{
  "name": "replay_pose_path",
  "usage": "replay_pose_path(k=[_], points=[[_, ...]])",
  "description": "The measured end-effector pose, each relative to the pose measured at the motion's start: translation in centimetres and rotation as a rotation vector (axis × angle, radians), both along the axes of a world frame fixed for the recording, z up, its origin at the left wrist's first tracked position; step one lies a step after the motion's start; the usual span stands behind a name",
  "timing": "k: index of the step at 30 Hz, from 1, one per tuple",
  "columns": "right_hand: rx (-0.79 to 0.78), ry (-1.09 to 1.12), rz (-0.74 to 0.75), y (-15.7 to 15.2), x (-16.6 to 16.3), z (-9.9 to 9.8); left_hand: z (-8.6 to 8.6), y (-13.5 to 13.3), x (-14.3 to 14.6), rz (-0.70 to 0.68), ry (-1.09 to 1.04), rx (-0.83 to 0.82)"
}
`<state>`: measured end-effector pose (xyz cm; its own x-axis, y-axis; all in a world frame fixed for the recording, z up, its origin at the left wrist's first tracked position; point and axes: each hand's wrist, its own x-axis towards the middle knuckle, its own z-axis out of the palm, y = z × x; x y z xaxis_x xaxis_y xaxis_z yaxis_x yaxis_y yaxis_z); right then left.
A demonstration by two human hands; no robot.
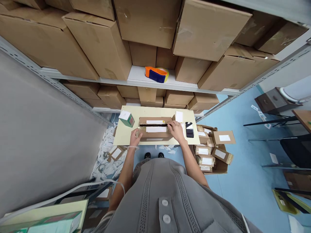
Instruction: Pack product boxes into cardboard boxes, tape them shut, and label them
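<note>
So, far left, there's a heap of white scraps [107, 161] on the floor, about 8 o'clock from the carton [156, 133]. Next is the desk [120, 139], with a little green box [126, 119] at the carton's 10. The person's left grip [135, 138] is curled loosely against the carton's left end, touching it; can't tell if it's really clamped on. The carton lies mid-desk, white labels on top with a dark line between them. Straight up at 12, a tape dispenser [156, 74] sits on the shelf [137, 73]. The right grip [175, 130] has its fingers bent onto the carton's top at the right end, no telling whether they pinch anything. White slip [179, 116] at 2, phone [189, 130] at 3, parcels [203, 151] piled around 4, off the desk.
</note>
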<state>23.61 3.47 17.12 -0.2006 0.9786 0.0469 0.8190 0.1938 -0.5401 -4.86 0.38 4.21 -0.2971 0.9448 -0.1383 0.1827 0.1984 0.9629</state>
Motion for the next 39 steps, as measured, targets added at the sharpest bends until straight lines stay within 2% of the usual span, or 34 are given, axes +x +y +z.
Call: replay_pose_path(k=[4, 8, 10, 12, 15, 19, 23, 27, 31, 39], points=[[-0.155, -0.165, 0.094, 0.7, -1.5, 0.6, 0.7, -1.4, -0.2, -0.021, 0.018, 0.081], [-0.42, -0.219, 0.145, 1.8, -2.0, -0.1, 1.5, -3.2, -0.3, -0.033, 0.136, 0.174], [-0.501, -0.223, 0.168, 2.3, -2.1, -0.6, 1.6, -4.2, -0.3, -0.037, 0.172, 0.195], [-0.479, -0.211, 0.175, 2.8, -2.1, -1.0, 1.4, -5.0, -0.2, -0.034, 0.197, 0.21], [-0.315, -0.165, 0.147, 3.8, -2.0, -1.4, 0.8, -5.9, -0.2, -0.027, 0.225, 0.197], [-0.169, -0.215, 0.035, 5.6, -2.0, -2.2, 0.2, -6.5, -0.3, -0.004, 0.236, 0.163], [-0.257, -0.295, -0.055, 7.1, -2.2, -4.1, 0.0, -6.8, -0.5, -0.014, 0.235, 0.117], [-0.346, -0.29, -0.061, 7.4, -2.4, -6.2, -0.3, -7.1, -0.9, -0.05, 0.231, 0.095], [-0.278, -0.282, -0.036, 7.3, -2.2, -7.4, -0.6, -7.2, -1.3, -0.082, 0.187, 0.107], [-0.208, -0.191, -0.089, 8.0, -0.8, -8.0, -0.7, -7.1, -1.5, -0.114, 0.127, 0.111]])
